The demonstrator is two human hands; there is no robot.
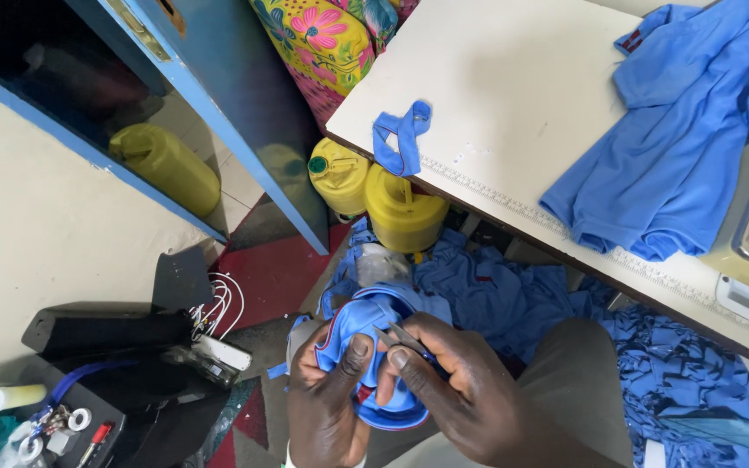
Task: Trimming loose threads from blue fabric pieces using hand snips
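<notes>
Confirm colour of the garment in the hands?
Blue garment with a dark red trim stripe; head view.

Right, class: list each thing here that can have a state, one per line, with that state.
Left hand: gripping the blue garment.
Right hand: holding small snips at the garment.
Blue shirt: crumpled on the table.
Blue strip: looped, lying flat.
Yellow cans: capped, upright.

Blue garment piece (373,322) with red-and-white trim, bunched and folded over itself, gripped from the left by the left hand (327,399), thumb pressed on the cloth. Small metal snips (407,339), slim and silver-grey, pinched in the right hand (461,386), lying flat against the blue fabric, points angled up and left. All held low over the lap.
</notes>
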